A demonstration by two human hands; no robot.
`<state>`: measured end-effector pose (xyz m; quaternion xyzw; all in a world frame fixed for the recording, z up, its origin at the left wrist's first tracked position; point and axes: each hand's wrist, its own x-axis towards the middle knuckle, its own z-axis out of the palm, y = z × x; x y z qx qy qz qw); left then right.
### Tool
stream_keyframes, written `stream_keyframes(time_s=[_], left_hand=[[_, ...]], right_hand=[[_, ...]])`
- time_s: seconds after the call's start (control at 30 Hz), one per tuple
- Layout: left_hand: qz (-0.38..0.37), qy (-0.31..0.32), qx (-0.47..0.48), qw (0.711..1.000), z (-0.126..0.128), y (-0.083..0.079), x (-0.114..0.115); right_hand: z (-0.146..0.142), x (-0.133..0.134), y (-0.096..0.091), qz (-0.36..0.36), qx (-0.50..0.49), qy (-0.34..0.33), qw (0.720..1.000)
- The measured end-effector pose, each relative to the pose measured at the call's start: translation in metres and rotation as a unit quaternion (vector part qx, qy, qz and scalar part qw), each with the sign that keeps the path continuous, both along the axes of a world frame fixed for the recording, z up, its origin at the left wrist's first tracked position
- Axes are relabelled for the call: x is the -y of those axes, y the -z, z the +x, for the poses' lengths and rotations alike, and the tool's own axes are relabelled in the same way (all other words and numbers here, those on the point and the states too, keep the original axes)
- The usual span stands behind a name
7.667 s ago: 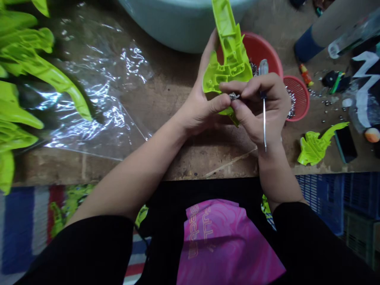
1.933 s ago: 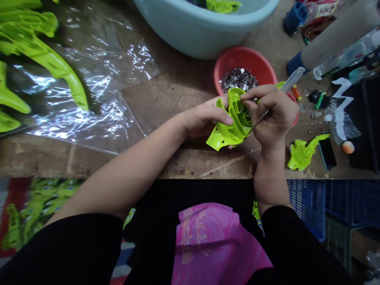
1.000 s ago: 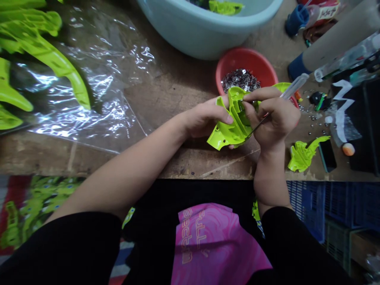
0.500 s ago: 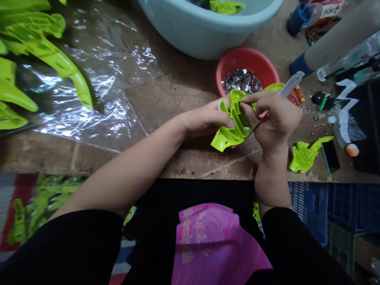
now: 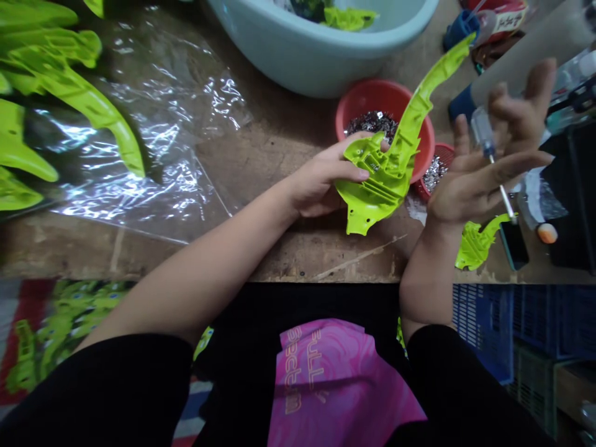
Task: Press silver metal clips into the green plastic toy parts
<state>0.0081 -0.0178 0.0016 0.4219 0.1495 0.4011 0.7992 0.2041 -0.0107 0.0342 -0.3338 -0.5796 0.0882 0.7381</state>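
Observation:
My left hand grips a lime-green moulded plastic shell by its wide end, thumb on top. The shell's long curved tail points up and to the right over the red bowl. My right hand is lifted to the right of the shell, palm towards me and fingers spread. A small screwdriver with a clear handle lies across it, pinned by the thumb, its shaft pointing down and right. The hand does not touch the shell.
The red bowl holds small metal parts, as does a little red basket beside it. A pale blue basin stands behind. Crinkled clear plastic and several green shells lie left. A small green piece, a phone and blue crates are right.
My right hand has come off the shell and swung up to the right, opening its fingers with the screwdriver in it. The left hand has turned the shell so its tail points up.

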Motion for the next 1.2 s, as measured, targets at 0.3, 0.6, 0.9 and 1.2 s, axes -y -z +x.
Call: stream_keyframes(time_s=[0.3, 0.6, 0.9, 1.2], left_hand=[[-0.019, -0.177, -0.029, 0.984, 0.003, -0.009, -0.004], [-0.035, -0.177, -0.017, 0.983, 0.006, -0.015, 0.001], [-0.016, -0.24, -0.071, 0.968, 0.013, -0.017, 0.007], [0.037, -0.261, -0.079, 0.961, 0.012, -0.003, 0.006]], right_hand=[[0.024, 0.013, -0.005, -0.251, 0.167, -0.141, 0.943], [0.011, 0.026, -0.022, -0.343, 0.297, -0.124, 0.882], [0.004, 0.032, -0.027, -0.263, 0.374, -0.042, 0.888], [0.024, 0.017, 0.005, -0.406, 0.215, -0.071, 0.886]])
